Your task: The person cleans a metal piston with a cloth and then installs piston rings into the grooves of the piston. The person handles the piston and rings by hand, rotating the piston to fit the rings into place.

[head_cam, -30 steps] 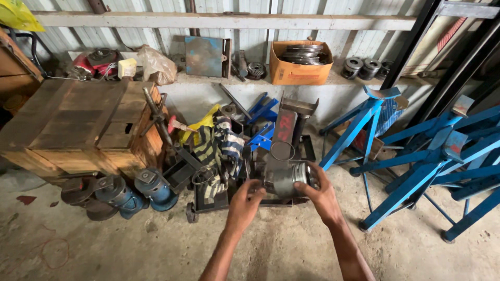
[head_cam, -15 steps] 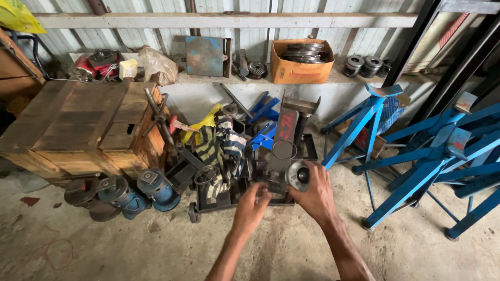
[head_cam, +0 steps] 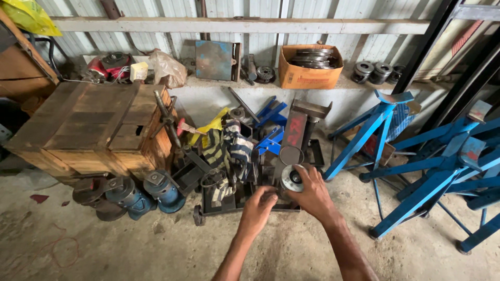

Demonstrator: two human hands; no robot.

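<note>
My right hand (head_cam: pixel 311 195) grips a round grey metal part (head_cam: pixel 290 178) with a dark hole in its face, held just above a low black metal frame (head_cam: pixel 219 207) on the floor. My left hand (head_cam: pixel 258 207) is curled beside it, lower left, fingers touching the underside of the same heavy piece; its hold is partly hidden. A tall dark steel bracket with red marking (head_cam: pixel 296 130) stands right behind the part. A striped cloth (head_cam: pixel 229 151) lies draped to the left.
A wooden crate (head_cam: pixel 94 127) sits at left with blue motors (head_cam: pixel 162 190) in front. Blue steel stands (head_cam: pixel 416 161) crowd the right. A ledge behind carries a cardboard box of rings (head_cam: pixel 308 66) and several metal parts. Bare concrete floor (head_cam: pixel 130 250) lies near me.
The metal piece has turned so its round face now shows. Both hands have shifted down and closer together, and my left hand has curled tighter beneath it.
</note>
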